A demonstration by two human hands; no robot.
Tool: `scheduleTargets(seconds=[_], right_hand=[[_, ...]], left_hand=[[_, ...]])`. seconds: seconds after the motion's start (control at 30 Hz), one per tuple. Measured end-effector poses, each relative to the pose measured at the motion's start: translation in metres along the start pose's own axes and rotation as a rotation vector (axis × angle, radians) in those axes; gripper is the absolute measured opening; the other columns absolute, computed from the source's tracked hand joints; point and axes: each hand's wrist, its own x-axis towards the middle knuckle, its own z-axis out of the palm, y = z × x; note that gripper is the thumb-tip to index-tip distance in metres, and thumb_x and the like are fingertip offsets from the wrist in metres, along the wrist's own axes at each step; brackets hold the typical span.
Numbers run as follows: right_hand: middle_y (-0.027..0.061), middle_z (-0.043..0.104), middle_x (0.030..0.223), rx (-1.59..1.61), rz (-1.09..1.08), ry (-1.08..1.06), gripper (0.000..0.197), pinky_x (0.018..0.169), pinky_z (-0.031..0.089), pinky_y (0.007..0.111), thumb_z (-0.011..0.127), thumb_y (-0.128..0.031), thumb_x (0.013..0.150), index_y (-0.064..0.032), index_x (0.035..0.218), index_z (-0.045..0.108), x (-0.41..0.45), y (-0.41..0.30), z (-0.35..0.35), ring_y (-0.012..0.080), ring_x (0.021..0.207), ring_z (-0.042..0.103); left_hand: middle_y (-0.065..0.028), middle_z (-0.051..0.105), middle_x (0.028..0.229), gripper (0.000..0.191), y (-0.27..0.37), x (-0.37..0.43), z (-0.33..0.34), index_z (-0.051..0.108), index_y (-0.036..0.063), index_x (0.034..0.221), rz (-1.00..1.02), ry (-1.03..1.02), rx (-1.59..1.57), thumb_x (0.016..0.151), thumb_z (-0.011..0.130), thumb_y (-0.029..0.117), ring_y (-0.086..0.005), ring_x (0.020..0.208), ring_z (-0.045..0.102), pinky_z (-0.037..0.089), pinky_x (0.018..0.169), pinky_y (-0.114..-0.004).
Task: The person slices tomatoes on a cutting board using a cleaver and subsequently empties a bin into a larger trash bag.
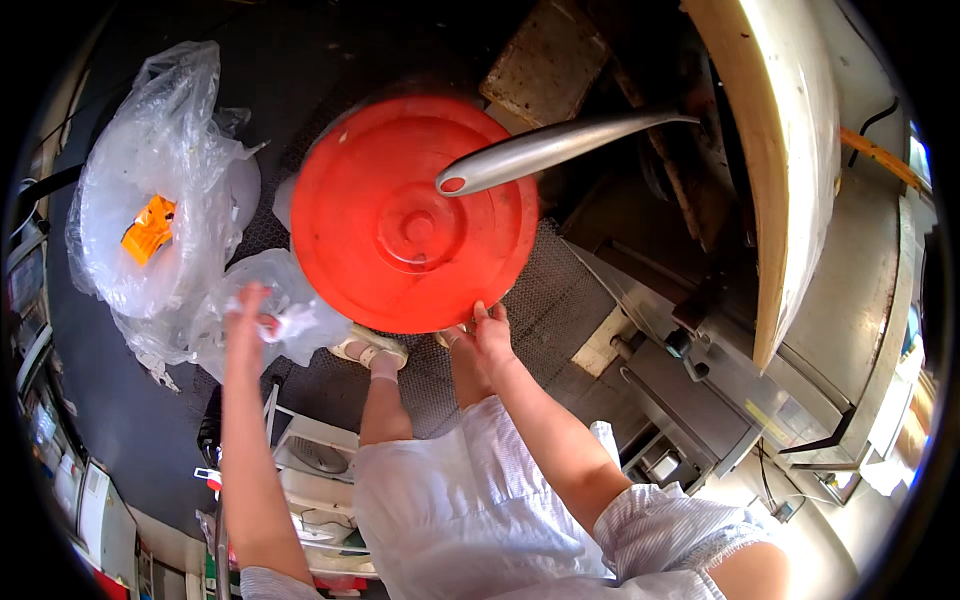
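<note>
A round red plastic lid (360, 247) lies before me at knee height or lower, seen from above. My right hand (491, 330) grips its near rim between thumb and fingers. To the left, my left hand (251, 307) is blurred over a translucent plastic bag (292, 262); a white and red piece of wrapper (296, 322) shows at its fingers, and whether they hold it is unclear. Further left stands a bin lined with a large clear plastic bag (180, 172), with an orange packet (150, 229) inside. A metal handle with a hole (555, 150) juts over the lid.
A thick pale board (780, 150) rises at the right, beside a steel counter (847, 300). A worn box (547, 64) lies beyond the lid. Near my left forearm stands a rack with white trays (322, 495). A dark textured mat (547, 300) covers the floor near my feet.
</note>
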Motion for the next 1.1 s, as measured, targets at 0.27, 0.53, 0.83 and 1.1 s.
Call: scheduleTargets(seconds=[0.27, 0.53, 0.83, 1.1], right_hand=[[0.0108, 0.045, 0.105, -0.256, -0.118, -0.027, 0.059, 0.060, 0.049, 0.033, 0.052, -0.016, 0.079, -0.0102, 0.126, 0.016, 0.002, -0.044, 0.009, 0.0200, 0.080, 0.051], [0.0101, 0.047, 0.100, -0.172, -0.023, 0.110, 0.047, 0.062, 0.049, 0.033, 0.051, -0.017, 0.080, -0.0077, 0.119, 0.027, -0.015, -0.032, 0.022, 0.0201, 0.079, 0.052], [-0.0009, 0.052, 0.074, 0.124, 0.161, -0.182, 0.020, 0.056, 0.043, 0.025, 0.057, -0.029, 0.077, -0.0105, 0.083, 0.050, -0.007, -0.013, 0.014, 0.0109, 0.068, 0.051], [0.0043, 0.051, 0.102, 0.506, -0.014, -0.659, 0.022, 0.084, 0.039, 0.034, 0.050, -0.010, 0.079, -0.0075, 0.100, 0.045, -0.084, -0.058, 0.070, 0.0165, 0.094, 0.050]], left_hand=[[-0.0073, 0.055, 0.079, 0.047, -0.040, -0.019, 0.080, 0.045, -0.0027, 0.107, 0.073, -0.096, 0.091, 0.073, 0.063, 0.023, -0.0090, 0.041, 0.045, 0.035, 0.036, -0.021], [-0.0045, 0.054, 0.078, 0.036, -0.038, -0.008, 0.095, 0.049, 0.0005, 0.098, -0.142, 0.050, 0.007, 0.072, 0.064, 0.021, -0.0099, 0.053, 0.049, 0.040, 0.045, -0.023], [-0.0028, 0.053, 0.076, 0.025, -0.034, -0.011, 0.100, 0.051, 0.0023, 0.093, 0.022, 0.017, -0.142, 0.074, 0.062, 0.015, -0.0108, 0.064, 0.050, 0.041, 0.059, -0.024], [-0.0047, 0.053, 0.080, 0.017, 0.030, -0.054, 0.085, 0.048, 0.0050, 0.090, 0.065, -0.258, -0.655, 0.077, 0.058, 0.011, -0.0136, 0.069, 0.051, 0.043, 0.068, -0.029]])
